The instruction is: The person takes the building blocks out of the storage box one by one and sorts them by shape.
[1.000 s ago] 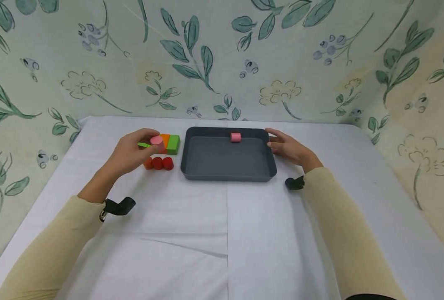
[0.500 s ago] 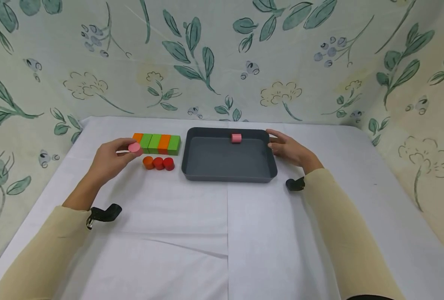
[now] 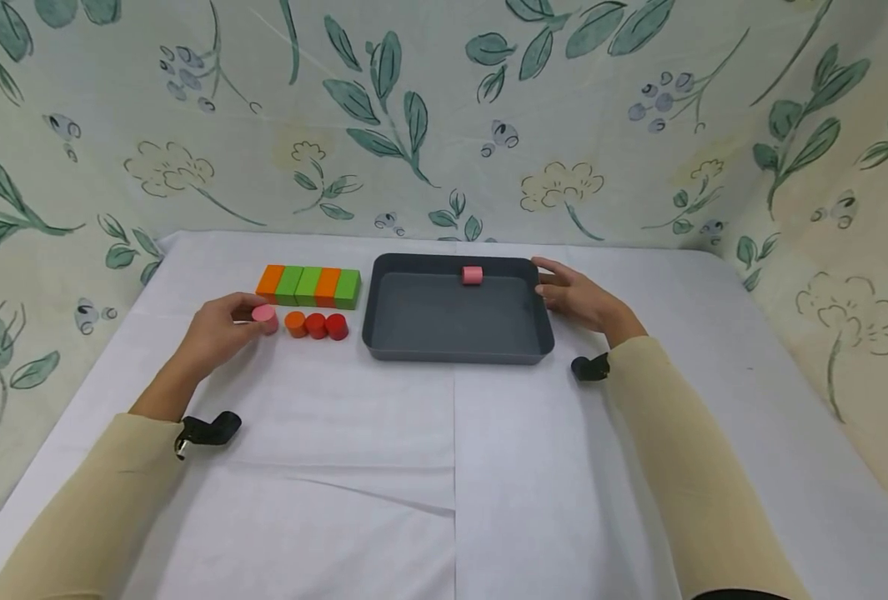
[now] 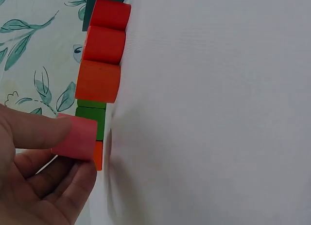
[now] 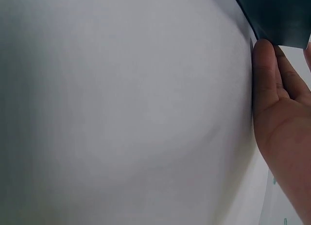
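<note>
With thumb and fingers my left hand (image 3: 218,335) pinches a pink cylinder block (image 3: 266,319), at the left end of a short row of cylinders. An orange cylinder (image 3: 296,324) stands beside it, a small gap between, followed by two red cylinders (image 3: 327,327). In the left wrist view the held pink block (image 4: 80,137) shows its side; whether it touches the cloth I cannot tell. My right hand (image 3: 584,302) rests its extended fingers against the right side of a dark grey tray (image 3: 454,325). Inside the tray, near the back wall, lies another pink cylinder (image 3: 472,275).
Behind the cylinders, orange and green rectangular blocks (image 3: 308,287) stand side by side in a row, just left of the tray. White cloth (image 3: 383,442) covers the table. A patterned curtain (image 3: 428,125) hangs beyond its back edge.
My left hand has carried the pink cylinder left and toward me, from over the rectangular blocks to the cylinder row's left end. The right hand and the tray stay in place.
</note>
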